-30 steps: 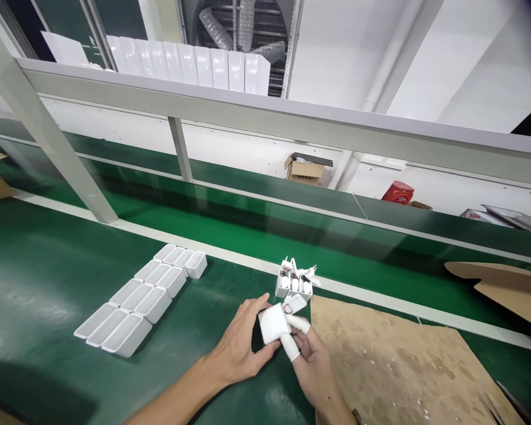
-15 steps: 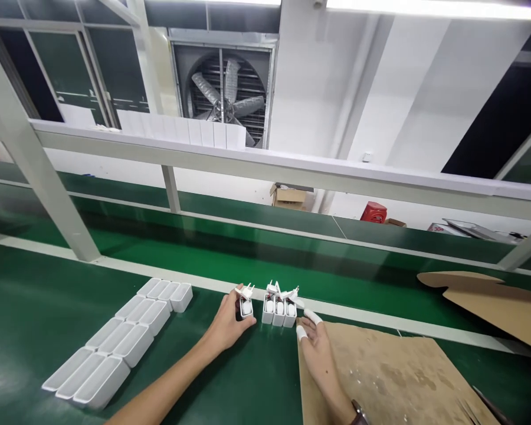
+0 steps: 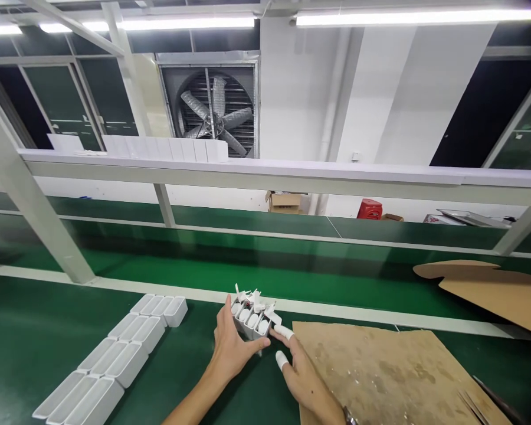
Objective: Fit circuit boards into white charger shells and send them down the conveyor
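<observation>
A tight row of several small white boxes with plug parts sticking up stands on the green table. My left hand cups the row's left and near side, fingers curled round it. My right hand, with white cots on two fingertips, presses against the row's right end with fingers stretched out. Both hands hold the row squeezed between them.
Several empty white trays lie in rows at the left. A brown cardboard sheet lies at the right, another cardboard piece farther right. A green conveyor belt runs behind a white rail, under a metal frame.
My left hand has pushed a single box rightwards into the others, and both hands have closed on the gathered row. The camera has tilted up.
</observation>
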A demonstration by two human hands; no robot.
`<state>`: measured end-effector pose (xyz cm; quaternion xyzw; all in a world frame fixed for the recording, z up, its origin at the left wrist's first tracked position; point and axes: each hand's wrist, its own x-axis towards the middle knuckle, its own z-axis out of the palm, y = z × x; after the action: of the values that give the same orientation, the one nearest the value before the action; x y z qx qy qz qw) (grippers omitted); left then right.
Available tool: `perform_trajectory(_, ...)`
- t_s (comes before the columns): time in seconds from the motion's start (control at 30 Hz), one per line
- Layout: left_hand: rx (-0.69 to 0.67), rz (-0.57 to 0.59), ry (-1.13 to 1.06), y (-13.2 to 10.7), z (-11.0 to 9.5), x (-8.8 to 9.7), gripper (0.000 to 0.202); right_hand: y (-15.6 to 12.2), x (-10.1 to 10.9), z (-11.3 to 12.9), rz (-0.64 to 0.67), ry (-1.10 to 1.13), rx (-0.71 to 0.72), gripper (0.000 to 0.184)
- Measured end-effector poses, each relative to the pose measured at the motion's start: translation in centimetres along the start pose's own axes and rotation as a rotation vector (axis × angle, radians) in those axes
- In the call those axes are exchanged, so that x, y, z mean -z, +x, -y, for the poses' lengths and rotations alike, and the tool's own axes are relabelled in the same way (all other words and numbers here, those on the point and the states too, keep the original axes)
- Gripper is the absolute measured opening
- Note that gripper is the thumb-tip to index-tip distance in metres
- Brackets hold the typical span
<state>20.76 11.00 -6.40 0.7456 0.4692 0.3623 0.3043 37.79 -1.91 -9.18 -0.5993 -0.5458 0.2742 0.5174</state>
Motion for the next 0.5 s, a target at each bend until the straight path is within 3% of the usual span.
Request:
perform_trajectory(0.13,-0.026,-0.048,0.141,-0.1,-0.3,-0.6,0.142,-0.5,-0.2,0.7,-0.029,-0.134,-0.001,0.048)
perform_trajectory(0.3,-0.112,-0.144,0.268,0.4,-0.5,-1.7,0.123,-0.8,-0.9,-0.3,-0.14,-0.336,0.085,0.047)
perform_trajectory(0.4,-0.115,-0.13,0.288,2.8,-0.8,-2.0,0.122,-0.9,-1.6,-1.3,-0.202,-0.474,0.245,0.05)
perform_trajectory(0.5,-0.106,-0.139,0.297,7.0,-1.8,-2.7,0.121,-0.7,-2.2,-1.8,-0.243,-0.566,0.299,0.055)
